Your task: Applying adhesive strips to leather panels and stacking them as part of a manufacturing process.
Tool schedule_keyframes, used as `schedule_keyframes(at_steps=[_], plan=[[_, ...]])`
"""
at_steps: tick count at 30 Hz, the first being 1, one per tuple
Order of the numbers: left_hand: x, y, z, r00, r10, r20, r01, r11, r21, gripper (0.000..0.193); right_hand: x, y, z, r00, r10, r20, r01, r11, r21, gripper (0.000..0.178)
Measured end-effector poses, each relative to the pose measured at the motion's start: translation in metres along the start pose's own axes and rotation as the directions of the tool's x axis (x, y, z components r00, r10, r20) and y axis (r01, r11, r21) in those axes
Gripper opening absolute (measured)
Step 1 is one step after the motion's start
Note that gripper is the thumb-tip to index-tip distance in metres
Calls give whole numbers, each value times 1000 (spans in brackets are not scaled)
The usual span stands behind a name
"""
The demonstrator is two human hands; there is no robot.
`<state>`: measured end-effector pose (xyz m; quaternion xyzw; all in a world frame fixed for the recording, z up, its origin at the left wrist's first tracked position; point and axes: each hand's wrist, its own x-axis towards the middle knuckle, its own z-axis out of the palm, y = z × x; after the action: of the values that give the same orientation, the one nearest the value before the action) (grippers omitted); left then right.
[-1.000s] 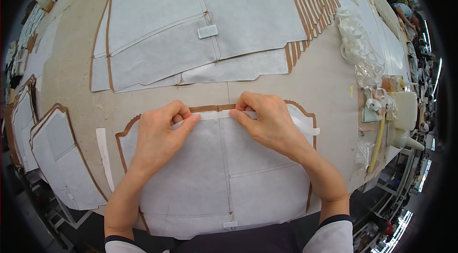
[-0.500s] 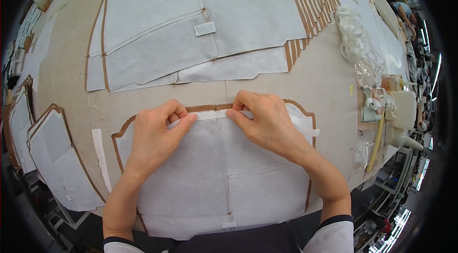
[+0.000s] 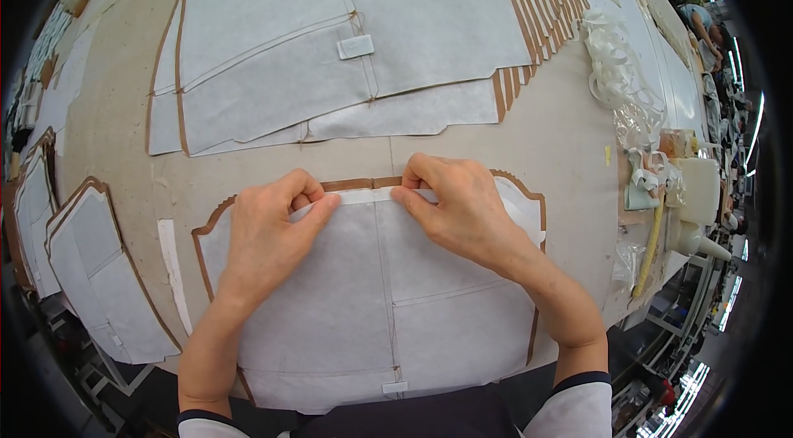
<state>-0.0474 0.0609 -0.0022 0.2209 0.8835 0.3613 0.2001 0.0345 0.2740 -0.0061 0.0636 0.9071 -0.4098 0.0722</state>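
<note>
A pale grey fabric panel (image 3: 314, 314) with brown edges lies flat before me, a thin seam running down its middle. Along its far brown edge runs a narrow white tape (image 3: 363, 198). My left hand (image 3: 268, 236) pinches this tape between thumb and curled forefinger, left of the seam. Just right of the seam, my right hand (image 3: 462, 211) grips the tape the same way. The stretch between both hands lies straight, next to the brown border. Under my right hand and wrist, part of the panel is hidden.
Beyond the panel lies a fanned stack of similar panels (image 3: 264, 33). More panels (image 3: 116, 273) rest at the left edge, near a white strip (image 3: 171, 265). On the right are tangled white tape (image 3: 607, 66), a pale bottle with a nozzle (image 3: 690, 240) and a yellow stick (image 3: 648, 256).
Both hands keep their pinch in nearly the same place. A white end sticking out past the panel's right edge now shows less.
</note>
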Motion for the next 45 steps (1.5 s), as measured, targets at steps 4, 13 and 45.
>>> schedule_keyframes(at_steps=[4, 13, 45], plan=[[-1, 0, 1, 1000, 4, -7, -4, 1000, 3, 19, -1, 1, 1, 999, -21, -26, 20, 1000, -5, 17], [-31, -6, 7, 925, 371, -89, -361, 926, 109, 16, -10, 2, -12, 995, -94, 25, 94, 995, 18, 20], [44, -10, -59, 825, 136, 549, -45, 983, -176, 18, 11, -30, 41, 816, -475, -330, 480, 874, -71, 16]])
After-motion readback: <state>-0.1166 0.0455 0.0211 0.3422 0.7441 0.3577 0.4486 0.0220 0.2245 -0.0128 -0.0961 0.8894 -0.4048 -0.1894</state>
